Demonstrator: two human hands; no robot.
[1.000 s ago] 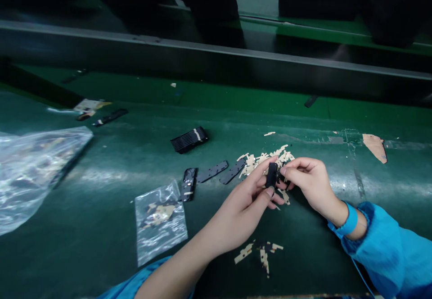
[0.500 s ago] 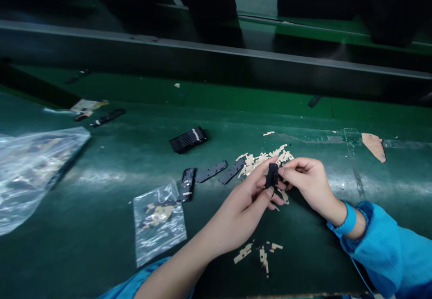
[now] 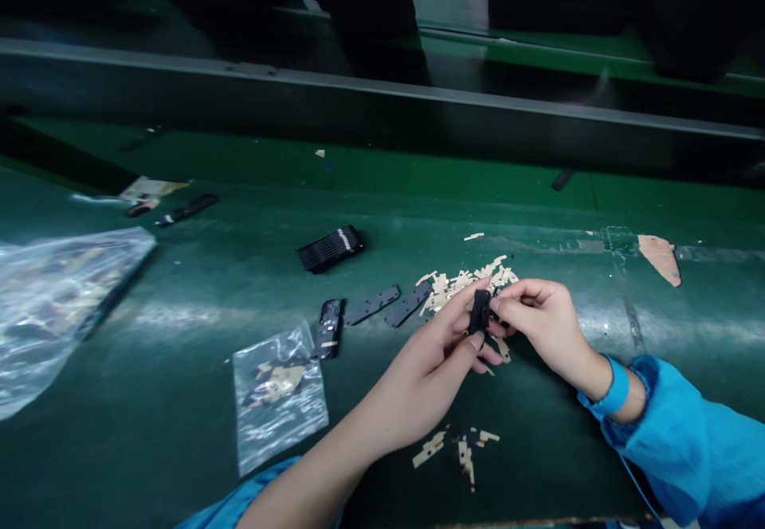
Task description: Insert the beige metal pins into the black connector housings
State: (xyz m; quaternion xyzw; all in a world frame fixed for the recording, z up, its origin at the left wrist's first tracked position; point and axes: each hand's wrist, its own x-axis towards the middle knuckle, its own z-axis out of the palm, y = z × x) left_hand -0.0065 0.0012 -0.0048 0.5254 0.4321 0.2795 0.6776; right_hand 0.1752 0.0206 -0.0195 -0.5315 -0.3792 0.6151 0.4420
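Observation:
My left hand (image 3: 430,370) is closed around a small black plastic part (image 3: 479,311), holding it up between thumb and fingers. At the right edge of that part, my right hand (image 3: 541,318) pinches with thumb and forefinger. Whatever lies between those fingertips is too small and covered to make out. Just behind the hands spreads a pile of thin cream-coloured cut pieces (image 3: 445,288), partly hidden by my left fingers. Two flat dark plates (image 3: 374,305) lie left of the pile, and a black part with light strips (image 3: 329,328) is beside them.
A stack of black parts (image 3: 330,249) sits farther back on the green table (image 3: 197,401). Left are a small clear bag (image 3: 280,401) with pieces inside and a larger plastic bag (image 3: 65,298). More cream scraps (image 3: 463,449) lie near the front edge. A dark rail (image 3: 382,91) crosses behind.
The view has shifted slightly. Both hands keep the same hold on the black part, with only a tiny movement of the right fingertips at its edge.

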